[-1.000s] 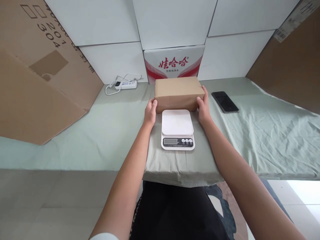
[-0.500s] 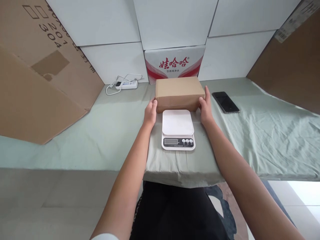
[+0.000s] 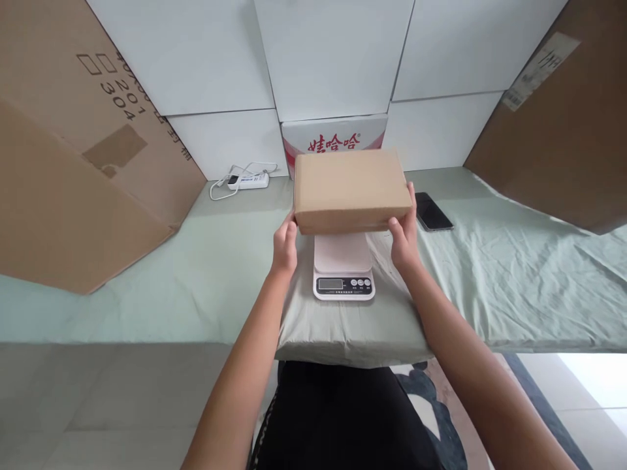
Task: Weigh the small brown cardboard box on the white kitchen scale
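Note:
A closed brown cardboard box is held up between my two hands, raised off the cloth-covered table. My left hand grips its left end near the front corner, thumb toward the front. At the opposite end my right hand grips it, with the thumb on the front face and fingers along the side. Below the box lies a white kitchen scale; the box hides the back of its platform. The scale's grey display and several round buttons face me, and I can make out no reading.
A black phone lies right of my right hand. At the back left is a white power strip with a cable. A white-and-red carton stands behind the box. Large cardboard panels flank the green tablecloth.
Both hands have lifted the cardboard box from behind the scale and brought it nearer, so it now covers the back of the scale's platform. The camera view has shifted slightly.

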Motion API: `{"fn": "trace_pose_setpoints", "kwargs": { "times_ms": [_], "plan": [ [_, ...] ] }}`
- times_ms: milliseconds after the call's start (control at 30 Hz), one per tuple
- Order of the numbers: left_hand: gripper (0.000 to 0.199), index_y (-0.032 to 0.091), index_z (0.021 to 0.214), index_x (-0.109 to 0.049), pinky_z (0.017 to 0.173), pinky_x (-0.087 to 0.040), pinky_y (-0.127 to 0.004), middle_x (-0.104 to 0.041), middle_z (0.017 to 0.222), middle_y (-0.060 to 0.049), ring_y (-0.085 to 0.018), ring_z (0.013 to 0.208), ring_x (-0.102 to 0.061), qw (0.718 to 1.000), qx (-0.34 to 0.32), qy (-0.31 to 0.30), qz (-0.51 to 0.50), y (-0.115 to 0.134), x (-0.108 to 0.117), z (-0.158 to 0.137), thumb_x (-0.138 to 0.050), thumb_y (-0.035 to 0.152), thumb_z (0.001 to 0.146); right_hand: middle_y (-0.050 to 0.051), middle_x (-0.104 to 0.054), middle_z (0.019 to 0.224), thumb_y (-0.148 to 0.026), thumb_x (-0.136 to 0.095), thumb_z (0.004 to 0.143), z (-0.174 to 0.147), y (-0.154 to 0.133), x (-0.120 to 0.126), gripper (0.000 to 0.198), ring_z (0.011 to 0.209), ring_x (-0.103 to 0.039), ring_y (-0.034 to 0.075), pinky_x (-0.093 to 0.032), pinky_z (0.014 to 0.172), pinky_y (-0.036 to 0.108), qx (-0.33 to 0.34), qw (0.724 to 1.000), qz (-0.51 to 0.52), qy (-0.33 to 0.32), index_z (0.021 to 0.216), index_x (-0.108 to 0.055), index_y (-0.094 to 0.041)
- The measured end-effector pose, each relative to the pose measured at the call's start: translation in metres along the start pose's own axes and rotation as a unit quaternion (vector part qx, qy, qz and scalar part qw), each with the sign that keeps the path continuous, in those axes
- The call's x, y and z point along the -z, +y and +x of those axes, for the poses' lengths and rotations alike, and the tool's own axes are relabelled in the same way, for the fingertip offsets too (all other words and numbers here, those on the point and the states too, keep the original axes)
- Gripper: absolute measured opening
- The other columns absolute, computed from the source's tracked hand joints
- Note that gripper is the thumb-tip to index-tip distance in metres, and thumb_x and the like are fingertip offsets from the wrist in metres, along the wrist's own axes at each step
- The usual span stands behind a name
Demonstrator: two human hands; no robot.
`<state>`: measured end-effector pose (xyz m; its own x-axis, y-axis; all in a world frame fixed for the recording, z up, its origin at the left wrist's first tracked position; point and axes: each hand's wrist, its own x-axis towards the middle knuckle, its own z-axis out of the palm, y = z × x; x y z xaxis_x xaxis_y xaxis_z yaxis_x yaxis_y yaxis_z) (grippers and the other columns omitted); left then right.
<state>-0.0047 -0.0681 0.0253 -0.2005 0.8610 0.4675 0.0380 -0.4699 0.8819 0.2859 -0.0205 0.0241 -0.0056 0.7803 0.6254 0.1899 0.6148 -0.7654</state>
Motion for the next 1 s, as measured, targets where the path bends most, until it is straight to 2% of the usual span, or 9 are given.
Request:
{"fn": "trace_pose_setpoints", "kwargs": {
  "times_ms": [133,267,533,633,733,900,1000],
  "plan": [
    [0.077,0.028,0.151,-0.078,0.139,-0.049,-0.049,-0.079,0.156,-0.013,-0.037,0.163,-0.063,1.0,-0.006,-0.007,0.016,0.018,0.008,-0.048,-0.051,0.084,0.106,0.007,-0.045,0.189,-0.087,-0.062,0.099,-0.041,-0.01,0.014,0.1,0.176,-0.045,0.04,-0.031,0.15,0.067,-0.005,1.0,-0.011,0.003,0.183,-0.033,-0.04],
    [0.082,0.027,0.152,-0.077,0.136,-0.052,-0.05,-0.082,0.151,-0.013,-0.037,0.16,-0.065,0.999,0.029,0.005,0.034,0.021,0.01,-0.066,-0.047,0.088,0.105,0.006,-0.044,0.189,-0.08,-0.062,0.104,-0.06,-0.01,0.017,0.093,0.177,-0.044,0.039,-0.038,0.148,0.066,-0.009,1.0,-0.024,-0.01,0.183,-0.034,-0.041],
    [0.08,0.027,0.152,-0.075,0.134,-0.052,-0.05,-0.08,0.154,-0.013,-0.038,0.161,-0.063,0.997,0.058,-0.024,0.049,0.022,0.009,-0.068,-0.047,0.086,0.107,0.007,-0.055,0.182,-0.075,-0.063,0.105,-0.059,-0.014,0.017,0.082,0.168,-0.054,0.041,-0.044,0.143,0.067,-0.006,1.0,-0.023,0.019,0.178,-0.047,-0.041],
    [0.077,0.028,0.155,-0.074,0.137,-0.051,-0.05,-0.077,0.16,-0.013,-0.037,0.165,-0.06,0.997,0.056,-0.025,0.039,0.02,0.01,-0.068,-0.048,0.083,0.108,0.007,-0.056,0.181,-0.075,-0.062,0.105,-0.058,-0.019,0.019,0.079,0.17,-0.052,0.041,-0.046,0.142,0.066,0.0,0.999,-0.042,0.029,0.176,-0.049,-0.041],
    [0.075,0.03,0.156,-0.074,0.144,-0.044,-0.049,-0.073,0.165,-0.012,-0.035,0.172,-0.053,0.998,0.055,-0.018,0.029,0.02,0.009,-0.07,-0.048,0.082,0.108,0.004,-0.055,0.181,-0.075,-0.06,0.106,-0.058,-0.021,0.02,0.077,0.172,-0.05,0.041,-0.047,0.141,0.068,0.003,0.998,-0.05,0.033,0.176,-0.049,-0.046],
    [0.08,0.029,0.156,-0.075,0.142,-0.047,-0.05,-0.073,0.166,-0.012,-0.037,0.169,-0.057,0.999,0.044,-0.023,0.01,0.027,0.006,-0.064,-0.051,0.086,0.105,0.001,-0.055,0.181,-0.076,-0.06,0.106,-0.052,-0.026,0.021,0.074,0.175,-0.044,0.044,-0.035,0.146,0.076,0.007,0.998,-0.046,0.031,0.174,-0.051,-0.049],
    [0.081,0.03,0.153,-0.076,0.142,-0.046,-0.049,-0.073,0.166,-0.011,-0.037,0.169,-0.057,1.0,0.018,-0.015,0.002,0.033,0.003,-0.042,-0.053,0.089,0.103,0.001,-0.05,0.184,-0.081,-0.054,0.106,-0.028,-0.034,0.023,0.076,0.178,-0.038,0.047,-0.028,0.148,0.078,0.022,0.998,-0.04,0.034,0.175,-0.049,-0.048]
  ]
}}
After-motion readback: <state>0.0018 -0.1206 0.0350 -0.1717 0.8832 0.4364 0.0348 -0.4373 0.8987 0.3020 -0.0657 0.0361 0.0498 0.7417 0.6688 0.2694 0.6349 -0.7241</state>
